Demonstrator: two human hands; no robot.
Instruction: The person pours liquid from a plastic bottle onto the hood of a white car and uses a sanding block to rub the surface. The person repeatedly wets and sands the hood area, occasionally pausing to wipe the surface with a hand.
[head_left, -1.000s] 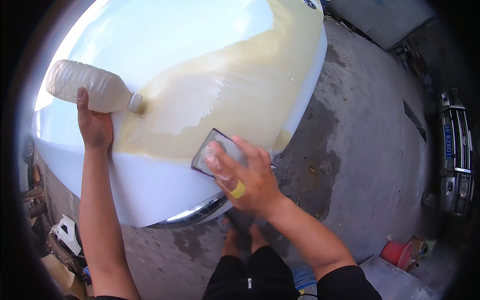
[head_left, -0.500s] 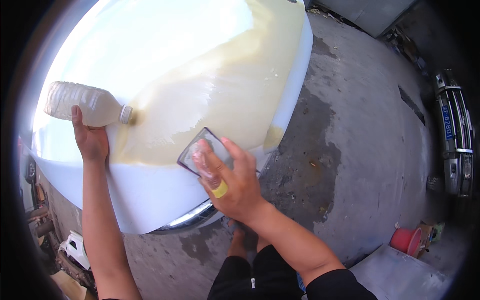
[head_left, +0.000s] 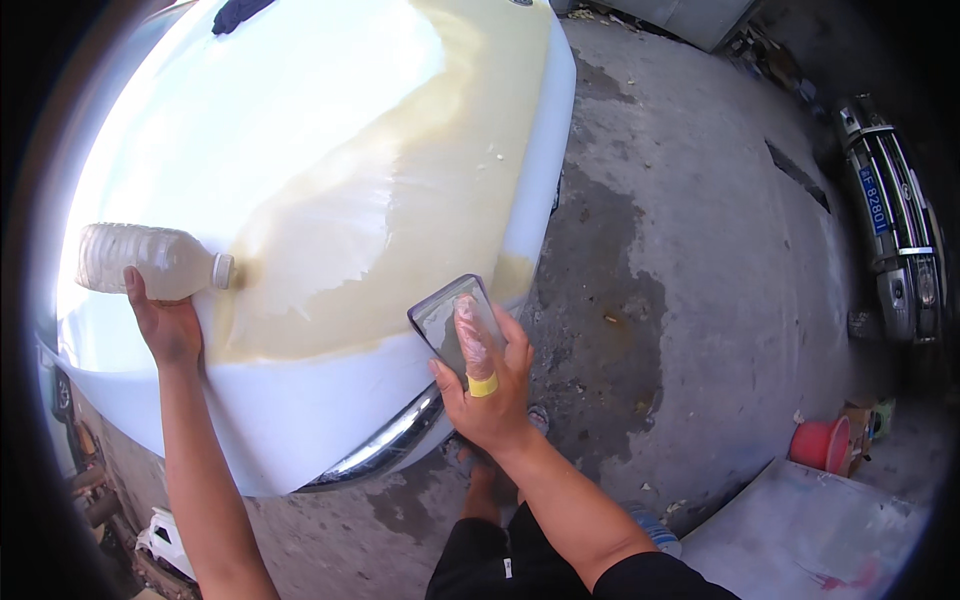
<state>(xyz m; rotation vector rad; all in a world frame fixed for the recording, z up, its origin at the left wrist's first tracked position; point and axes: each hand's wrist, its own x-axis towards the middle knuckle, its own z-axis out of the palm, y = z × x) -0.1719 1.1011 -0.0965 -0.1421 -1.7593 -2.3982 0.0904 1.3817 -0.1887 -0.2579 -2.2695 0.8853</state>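
Observation:
My left hand (head_left: pixel 170 325) is wrapped around the underside of a clear ribbed plastic bottle (head_left: pixel 150 260) of cloudy whitish liquid. The bottle lies sideways at the white car hood (head_left: pixel 290 410), its white cap pointing right. My right hand (head_left: pixel 495 395) grips a flat, grey rectangular sanding block (head_left: pixel 450 325) with a dark rim, at the hood's front right edge. One finger of that hand is covered in clear plastic film (head_left: pixel 470 330), held by yellow tape (head_left: pixel 483 385). A wide beige patch (head_left: pixel 330 290), glossy and wet-looking in places, spreads over the hood.
Below the hood's front edge is a headlight (head_left: pixel 385 440). A dark cloth (head_left: pixel 238 14) lies farther back on the hood. The concrete floor (head_left: pixel 720 300) has damp stains. On the right are a detached bumper (head_left: pixel 890 220), a red bucket (head_left: pixel 820 445) and a pale panel (head_left: pixel 800 530).
My right hand has moved the sanding block rightward across the hood, turning it more upright. The view has shifted, so the hood sits lower and further left. My left hand keeps hold of the bottle.

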